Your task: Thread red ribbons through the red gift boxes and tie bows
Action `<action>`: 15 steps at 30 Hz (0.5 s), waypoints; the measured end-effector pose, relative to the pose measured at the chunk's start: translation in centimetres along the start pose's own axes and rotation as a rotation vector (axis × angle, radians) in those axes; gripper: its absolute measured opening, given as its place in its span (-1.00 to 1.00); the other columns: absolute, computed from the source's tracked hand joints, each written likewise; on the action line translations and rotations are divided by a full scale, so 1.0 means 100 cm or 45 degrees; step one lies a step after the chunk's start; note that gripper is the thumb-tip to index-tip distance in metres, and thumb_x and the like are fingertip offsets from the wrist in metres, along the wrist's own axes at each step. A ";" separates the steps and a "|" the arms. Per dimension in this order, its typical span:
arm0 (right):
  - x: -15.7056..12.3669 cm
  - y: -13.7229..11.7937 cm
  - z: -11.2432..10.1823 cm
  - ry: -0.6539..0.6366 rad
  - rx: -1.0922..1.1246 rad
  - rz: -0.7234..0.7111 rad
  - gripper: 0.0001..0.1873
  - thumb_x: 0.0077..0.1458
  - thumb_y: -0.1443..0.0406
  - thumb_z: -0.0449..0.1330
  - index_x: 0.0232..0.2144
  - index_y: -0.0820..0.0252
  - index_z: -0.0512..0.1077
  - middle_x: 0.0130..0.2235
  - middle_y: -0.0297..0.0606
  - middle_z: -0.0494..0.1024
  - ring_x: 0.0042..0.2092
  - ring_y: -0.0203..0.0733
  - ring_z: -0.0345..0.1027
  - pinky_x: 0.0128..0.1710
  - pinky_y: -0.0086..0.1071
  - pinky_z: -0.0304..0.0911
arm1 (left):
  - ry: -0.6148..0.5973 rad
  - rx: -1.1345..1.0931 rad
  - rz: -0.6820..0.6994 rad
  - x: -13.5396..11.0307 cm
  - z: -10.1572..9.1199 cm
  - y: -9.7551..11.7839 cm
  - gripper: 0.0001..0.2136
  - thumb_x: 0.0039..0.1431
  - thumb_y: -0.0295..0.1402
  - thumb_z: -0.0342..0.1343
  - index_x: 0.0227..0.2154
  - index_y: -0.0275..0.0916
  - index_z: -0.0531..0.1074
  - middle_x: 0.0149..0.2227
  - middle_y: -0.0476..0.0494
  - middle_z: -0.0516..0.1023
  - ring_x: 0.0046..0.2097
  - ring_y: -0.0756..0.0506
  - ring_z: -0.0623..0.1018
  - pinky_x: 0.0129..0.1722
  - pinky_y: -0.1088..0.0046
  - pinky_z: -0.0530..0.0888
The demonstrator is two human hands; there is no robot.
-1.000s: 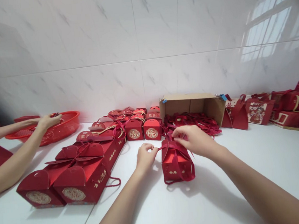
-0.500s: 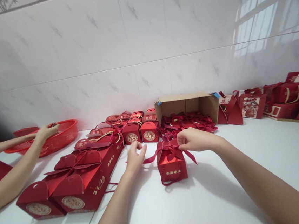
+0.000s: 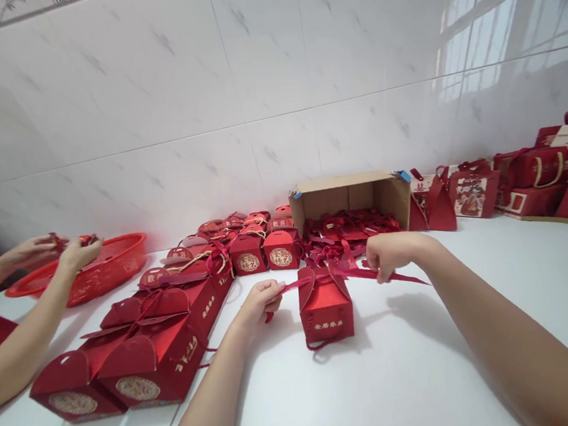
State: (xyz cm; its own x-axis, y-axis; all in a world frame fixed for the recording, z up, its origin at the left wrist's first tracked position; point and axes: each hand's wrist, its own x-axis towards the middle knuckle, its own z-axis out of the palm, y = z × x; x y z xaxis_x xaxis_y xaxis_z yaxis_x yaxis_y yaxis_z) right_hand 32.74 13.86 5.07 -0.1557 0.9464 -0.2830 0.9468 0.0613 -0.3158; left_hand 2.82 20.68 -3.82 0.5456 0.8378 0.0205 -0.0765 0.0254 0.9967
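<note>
A small red gift box (image 3: 326, 309) with gold characters stands upright on the white table in front of me. Its top flaps are folded together, and a dark red ribbon (image 3: 360, 272) runs across them. To the left of the box, my left hand (image 3: 262, 299) is closed on one end of the ribbon. My right hand (image 3: 388, 255) pinches the other end on the right, whose tail sticks out past my fingers. Both lengths look taut between the box and my hands. A dark red cord hangs at the lower front of the box.
Behind the box, a cardboard carton (image 3: 351, 183) lies on its side with many ribbons spilling out. Rows of red boxes (image 3: 137, 381) stand at left. A co-worker's hands (image 3: 79, 253) are over a red plastic basket (image 3: 118, 262). Red gift bags (image 3: 473, 191) line the right wall.
My hands have moved apart, drawing the ribbon ends outward. The loop on the box top has gone flat. My left hand has taken hold of its end. The co-worker's second hand has come into view.
</note>
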 end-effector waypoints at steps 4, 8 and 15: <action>-0.009 0.006 -0.006 -0.090 -0.005 0.101 -0.82 -0.28 0.31 0.27 -0.73 0.19 0.32 -0.57 -0.34 0.48 -0.48 -0.25 0.31 -0.54 -0.42 0.06 | -0.001 -0.059 0.031 -0.001 -0.003 0.004 -0.54 -0.13 -0.17 0.23 -0.74 -0.24 0.03 -0.74 0.15 0.01 -0.66 0.15 0.03 -0.62 0.55 -0.07; -0.017 0.007 -0.010 -0.084 -0.032 0.093 -0.77 -0.32 0.25 0.31 -0.75 0.18 0.32 -0.61 -0.37 0.42 -0.54 -0.29 0.22 -0.55 -0.40 0.02 | -0.035 -0.082 0.029 -0.003 -0.004 0.004 -0.54 -0.13 -0.15 0.23 -0.75 -0.24 0.04 -0.74 0.12 0.03 -0.65 0.13 0.08 -0.61 0.54 -0.02; -0.017 0.024 -0.013 -0.054 0.039 0.110 -0.80 -0.33 0.20 0.32 -0.72 0.15 0.40 -0.66 -0.41 0.30 -0.58 -0.34 0.09 -0.57 -0.40 -0.03 | -0.051 -0.085 0.005 -0.002 -0.012 0.001 -0.56 -0.23 -0.19 0.31 -0.65 -0.24 0.09 -0.75 0.20 -0.02 -0.68 0.16 -0.01 -0.62 0.57 -0.11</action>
State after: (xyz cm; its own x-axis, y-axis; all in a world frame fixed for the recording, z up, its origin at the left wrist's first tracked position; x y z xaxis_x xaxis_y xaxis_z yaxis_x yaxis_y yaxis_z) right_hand 35.65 12.84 5.95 -0.0862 0.9333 -0.3487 0.9484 -0.0304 -0.3157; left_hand 1.74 21.17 -3.85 0.5783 0.8153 0.0291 -0.1336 0.0594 0.9893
